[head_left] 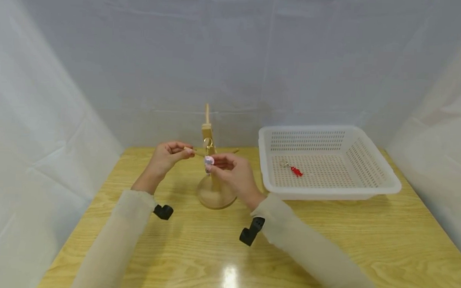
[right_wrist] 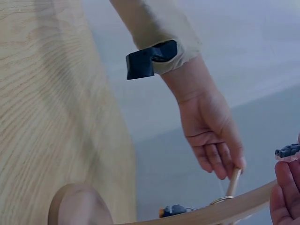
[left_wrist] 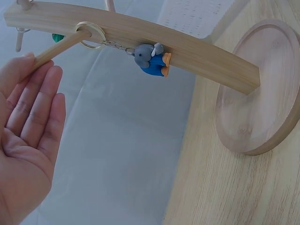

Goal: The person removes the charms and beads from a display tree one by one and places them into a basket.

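Observation:
A wooden stand with pegs (head_left: 216,199) rises from a round base. My left hand (head_left: 165,158) pinches the end of one peg (left_wrist: 61,48) between thumb and fingertips. Around that peg hangs a gold ring (left_wrist: 102,35), and from its chain a small elephant keychain (left_wrist: 151,60) in blue lies against the post. My right hand (head_left: 233,171) holds a pink and grey charm (head_left: 209,160) by its fingertips, just in front of the post. In the right wrist view only part of this hand (right_wrist: 287,194) shows, at the right edge, with the charm (right_wrist: 288,152) at its fingertips.
To the right of the stand sits a white perforated basket (head_left: 328,192). Inside it lies a red keychain (head_left: 296,171) with a ring. A bit of something green (left_wrist: 57,37) shows behind the post. White sheeting (head_left: 233,55) encloses the table's back and sides.

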Motion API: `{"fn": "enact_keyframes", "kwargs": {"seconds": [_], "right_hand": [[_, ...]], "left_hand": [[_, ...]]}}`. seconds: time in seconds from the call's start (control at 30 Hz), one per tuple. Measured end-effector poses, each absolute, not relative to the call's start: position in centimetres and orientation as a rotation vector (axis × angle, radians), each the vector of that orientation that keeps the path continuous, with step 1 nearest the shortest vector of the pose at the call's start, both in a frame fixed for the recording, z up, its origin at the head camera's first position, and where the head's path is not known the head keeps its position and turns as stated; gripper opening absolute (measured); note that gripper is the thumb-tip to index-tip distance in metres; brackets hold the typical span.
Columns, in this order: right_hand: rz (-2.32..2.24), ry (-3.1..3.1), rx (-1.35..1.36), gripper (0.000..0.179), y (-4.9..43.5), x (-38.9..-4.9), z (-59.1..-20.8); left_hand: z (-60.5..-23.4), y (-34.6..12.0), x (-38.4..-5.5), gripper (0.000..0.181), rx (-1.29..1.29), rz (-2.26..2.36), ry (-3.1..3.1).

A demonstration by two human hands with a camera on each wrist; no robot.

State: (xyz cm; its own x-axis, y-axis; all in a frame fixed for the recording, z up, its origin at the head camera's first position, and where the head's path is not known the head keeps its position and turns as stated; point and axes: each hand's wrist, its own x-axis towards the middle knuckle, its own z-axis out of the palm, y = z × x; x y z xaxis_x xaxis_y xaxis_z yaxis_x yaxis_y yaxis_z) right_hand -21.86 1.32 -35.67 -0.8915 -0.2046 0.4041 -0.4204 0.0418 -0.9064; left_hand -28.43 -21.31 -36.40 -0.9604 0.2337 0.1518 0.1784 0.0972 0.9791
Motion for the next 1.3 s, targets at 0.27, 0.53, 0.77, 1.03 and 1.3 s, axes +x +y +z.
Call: {"fn": "enact_keyframes", "kwargs": {"seconds": [0.27,0.53,0.77,1.03,1.3], "right_hand": [[1.893,-2.138,0.76,0.023,2.2,-21.4,-34.2],[1.89,-2.103,0.887,0.022,2.6,-20.8,-33.4],[1.941,-2.045,0.96,0.022,2.9,-20.3,-32.5],[1.99,-2.037,0.971,0.021,3.5,-19.8,-31.4],[1.973,-2.053,0.933,0.023,5.0,-19.6,-31.0]], "left_hand": [[-36.5,-21.3,-28.5,0.006,0.462,2.058,2.282],[-36.3,-21.2,-28.4,0.006,0.442,2.033,2.304],[-36.3,-21.2,-28.4,0.011,0.444,2.027,2.312],[-36.2,-21.2,-28.4,0.019,0.441,2.017,2.314],[-36.1,-21.2,-28.2,0.007,0.427,2.049,2.282]]}}
